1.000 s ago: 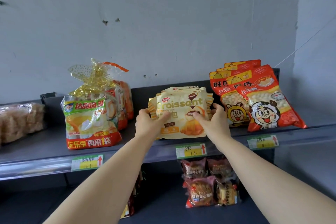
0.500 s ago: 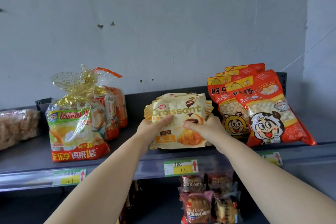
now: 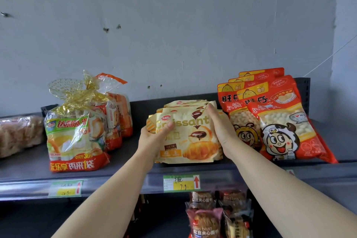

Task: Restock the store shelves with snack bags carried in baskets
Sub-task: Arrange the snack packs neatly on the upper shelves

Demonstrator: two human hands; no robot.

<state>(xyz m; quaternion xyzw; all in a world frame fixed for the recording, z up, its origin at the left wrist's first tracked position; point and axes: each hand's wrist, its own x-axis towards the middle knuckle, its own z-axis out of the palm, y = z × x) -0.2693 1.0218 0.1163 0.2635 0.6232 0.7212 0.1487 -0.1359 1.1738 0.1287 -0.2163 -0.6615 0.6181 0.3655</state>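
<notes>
While both hands frame it, the croissant bag (image 3: pixel 190 137) stands upright at the front of a stack of matching bags (image 3: pixel 185 103), dead centre on the grey shelf (image 3: pixel 29 168) and close to its front lip. At the bag's 9 o'clock the left hand (image 3: pixel 152 139) pinches the edge, thumb (image 3: pixel 168 126) laid across the printed front and the other fingers tucked out of sight behind. At 3 o'clock the right hand (image 3: pixel 222 131) is flat against the other edge, fingers close together and fairly straight, tips up by the top corner; its thumb can't be seen. Straight down at 6 o'clock a green and yellow price tag (image 3: pixel 181 183) sits on the shelf rail. Further out at 3 o'clock, just beside the right hand, red snack bags (image 3: pixel 286 121) with a cartoon face lean back in a row. Out at 9 o'clock, with a gap of bare shelf between, bread bags (image 3: pixel 75 131) tied with gold wrap stand in a line, and beyond them at the frame edge lies a brown package (image 3: pixel 19 133). Below, around 6 o'clock, red bean buns (image 3: pixel 204 222) fill the lower shelf.
</notes>
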